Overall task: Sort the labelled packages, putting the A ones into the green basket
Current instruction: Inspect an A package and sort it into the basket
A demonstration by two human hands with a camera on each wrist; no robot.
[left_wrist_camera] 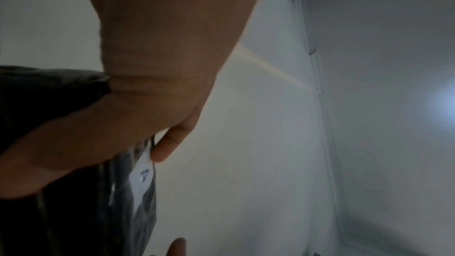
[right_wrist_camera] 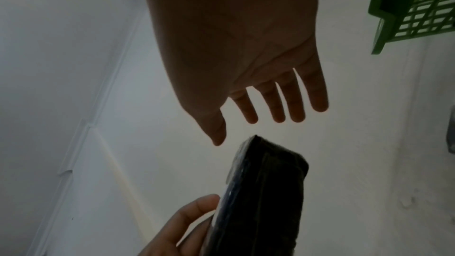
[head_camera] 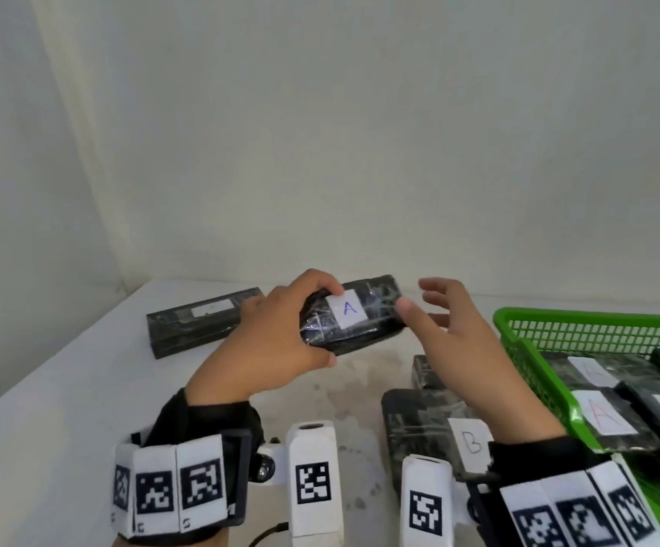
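My left hand grips a black wrapped package with a white label marked A, holding it above the white table. In the left wrist view the package shows below my palm, thumb on its label. My right hand is open, fingers spread, just right of the package's free end; in the right wrist view the right hand hangs a little apart from the package. The green basket stands at the right and holds several A-labelled packages.
A long black package lies at the table's far left. A package labelled B and another dark one lie between my right arm and the basket. The white table meets a pale wall behind.
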